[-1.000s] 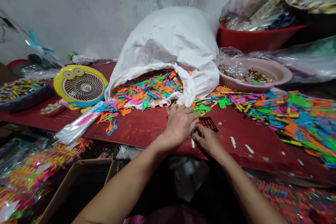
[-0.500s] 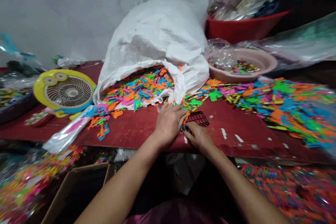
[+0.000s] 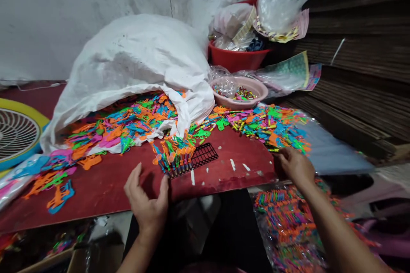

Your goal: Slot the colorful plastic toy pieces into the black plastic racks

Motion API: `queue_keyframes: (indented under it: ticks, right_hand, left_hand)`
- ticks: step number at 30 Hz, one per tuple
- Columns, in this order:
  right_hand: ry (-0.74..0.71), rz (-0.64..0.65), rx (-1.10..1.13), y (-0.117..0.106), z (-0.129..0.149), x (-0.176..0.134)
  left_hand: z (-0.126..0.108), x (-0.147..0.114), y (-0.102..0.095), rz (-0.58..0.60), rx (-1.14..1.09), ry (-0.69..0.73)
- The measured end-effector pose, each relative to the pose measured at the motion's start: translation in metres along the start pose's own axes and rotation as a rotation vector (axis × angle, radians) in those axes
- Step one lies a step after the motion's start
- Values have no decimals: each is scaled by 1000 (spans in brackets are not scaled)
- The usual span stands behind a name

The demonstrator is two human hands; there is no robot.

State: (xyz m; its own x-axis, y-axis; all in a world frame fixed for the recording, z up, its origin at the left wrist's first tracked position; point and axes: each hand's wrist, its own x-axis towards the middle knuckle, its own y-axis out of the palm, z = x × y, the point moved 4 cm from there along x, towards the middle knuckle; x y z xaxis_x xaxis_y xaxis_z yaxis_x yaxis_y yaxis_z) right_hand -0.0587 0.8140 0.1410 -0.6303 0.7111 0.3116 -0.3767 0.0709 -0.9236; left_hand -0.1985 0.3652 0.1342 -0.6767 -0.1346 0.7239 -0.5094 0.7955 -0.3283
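Observation:
My left hand (image 3: 147, 200) is open, thumb and fingers spread, just in front of a black plastic grid rack (image 3: 206, 155). Small sticks with colored plastic tops, mostly orange (image 3: 174, 158), stand close together in the rack's left part. The rack's right part shows bare slots. Over at the right, my right hand (image 3: 297, 168) has its fingers bent together at the near edge of a pile of colored plastic sticks (image 3: 275, 126). A yellow-tipped stick (image 3: 273, 150) pokes out at its fingertips.
A big white sack (image 3: 141, 59) spills colored plastic pieces (image 3: 128, 121) onto the red table (image 3: 224, 170). Behind the pile are a pink basin (image 3: 261, 91) and a red basin (image 3: 237, 57). A yellow-and-blue fan (image 3: 19, 136) stands left. Bagged pieces (image 3: 288, 222) lie below the table edge.
Both hands have come away from the rack. My left hand moved back and opened; my right hand went right to the stick pile. The view has turned right.

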Motion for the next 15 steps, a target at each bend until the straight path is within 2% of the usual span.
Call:
queue_keyframes:
  ticks: [1,3,5,7,12,15]
  right_hand:
    - [34,8,-22,1,-6,3]
    - [69,-29,-36,0,-10,9]
    - [23,-101,-74,-3,-5,17]
    - [-58,-129,-147,-5,2,30]
    - [-193,90,-224,-1,5,65]
    - [-262,127,-164,2,1,78]
  left_hand:
    - [15,-10,7,68,-33,-112]
    - [35,-25,23,233,-57,-240]
    - [43,-29,36,349,-72,-270]
    - [42,-23,44,413,-73,-274]
    - [34,-6,53,519,17,-278]
    - [34,-1,56,542,60,-236]
